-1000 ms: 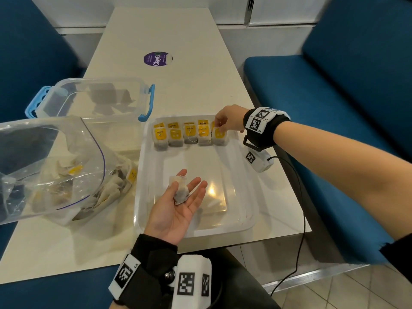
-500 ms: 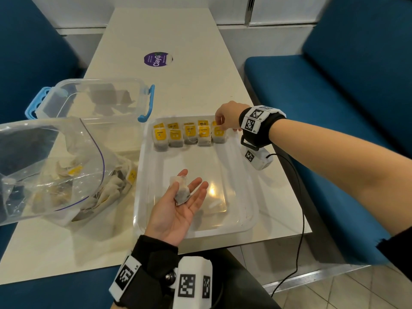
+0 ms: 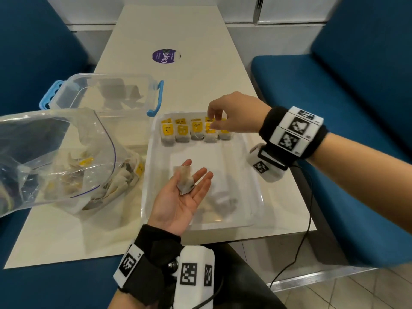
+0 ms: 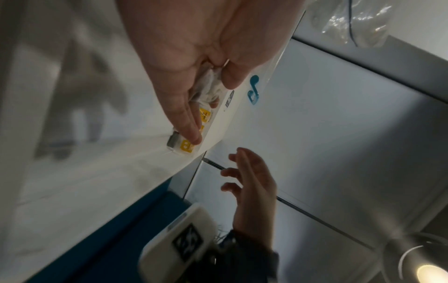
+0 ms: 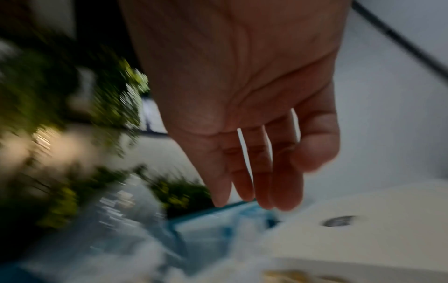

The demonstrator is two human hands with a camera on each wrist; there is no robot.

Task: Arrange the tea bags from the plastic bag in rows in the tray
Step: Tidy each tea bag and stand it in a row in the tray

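A crumpled white tea bag (image 3: 184,179) is cradled on the flat, upturned palm of the left hand (image 3: 178,202), low in the centre of the frame over the clear plastic tray (image 3: 254,197) on the cream bench (image 3: 200,70). The right hand (image 3: 231,114), fingers loosely apart and holding nothing, is held over the row of yellow-tagged tea bags (image 3: 196,131) along the tray's upper edge. The clear plastic bag (image 3: 55,152) is seen at the left.

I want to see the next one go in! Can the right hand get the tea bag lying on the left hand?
Probably yes. The tea bag lies uncovered on the flat left hand, and the right hand above the tray looks empty, with nothing between them.
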